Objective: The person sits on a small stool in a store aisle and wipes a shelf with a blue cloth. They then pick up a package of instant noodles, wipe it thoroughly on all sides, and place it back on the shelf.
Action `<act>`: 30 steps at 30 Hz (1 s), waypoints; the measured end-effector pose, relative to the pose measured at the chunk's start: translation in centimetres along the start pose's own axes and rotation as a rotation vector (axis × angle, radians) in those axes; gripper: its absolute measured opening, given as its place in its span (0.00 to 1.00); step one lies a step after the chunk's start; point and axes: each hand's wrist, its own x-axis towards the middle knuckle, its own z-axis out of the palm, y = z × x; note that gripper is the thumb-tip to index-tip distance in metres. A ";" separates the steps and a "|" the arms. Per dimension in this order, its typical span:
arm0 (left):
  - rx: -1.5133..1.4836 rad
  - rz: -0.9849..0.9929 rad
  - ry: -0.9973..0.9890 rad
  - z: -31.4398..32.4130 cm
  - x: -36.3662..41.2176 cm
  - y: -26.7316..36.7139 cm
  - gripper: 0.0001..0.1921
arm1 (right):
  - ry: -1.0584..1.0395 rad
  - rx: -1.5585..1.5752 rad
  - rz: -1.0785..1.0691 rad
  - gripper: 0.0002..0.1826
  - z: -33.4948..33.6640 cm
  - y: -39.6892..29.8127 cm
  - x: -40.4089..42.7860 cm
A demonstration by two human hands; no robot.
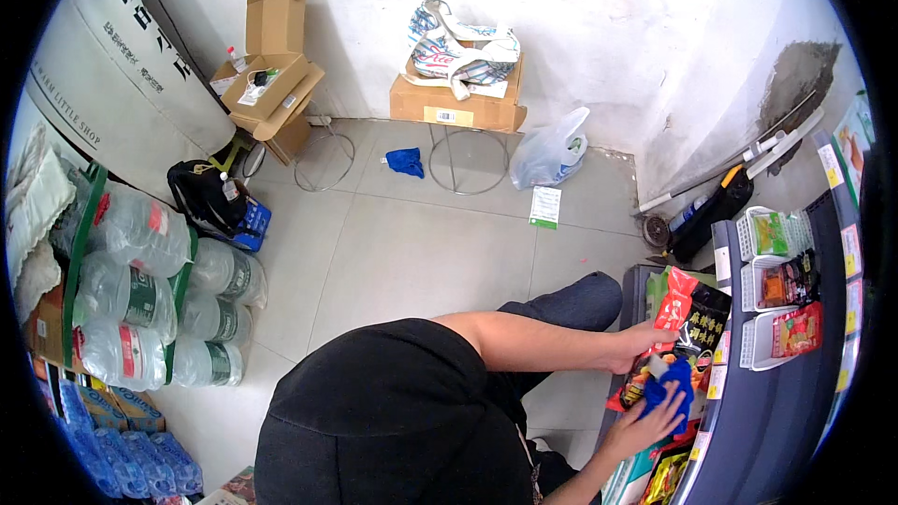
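Observation:
My left hand (pixel 633 349) grips the left edge of a large red and black food packet (pixel 694 319) that bears white writing and a food picture. My right hand (pixel 649 421) presses a blue cloth (pixel 670 393) against the packet's lower front, with the fingers spread over it. The packet is tilted above the low tier of a dark grey shelf unit (pixel 761 428). Behind and below it are other packets, among them a green one (pixel 656 291) and a yellow one (pixel 666 480), partly hidden.
White baskets (pixel 754 344) with small packets sit on the upper tier. Bundled water jugs (pixel 126 294) stand opposite, near a black backpack (pixel 203 196). Cartons (pixel 407 102) rest on wire stools by the wall. A plastic bag (pixel 551 154) and another blue cloth (pixel 405 162) lie on the floor.

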 end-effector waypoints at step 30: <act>-0.152 0.197 0.011 5.0 0.6 -5.1 0.21 | 0.636 1.243 1.067 0.31 -1.5 -1.1 4.0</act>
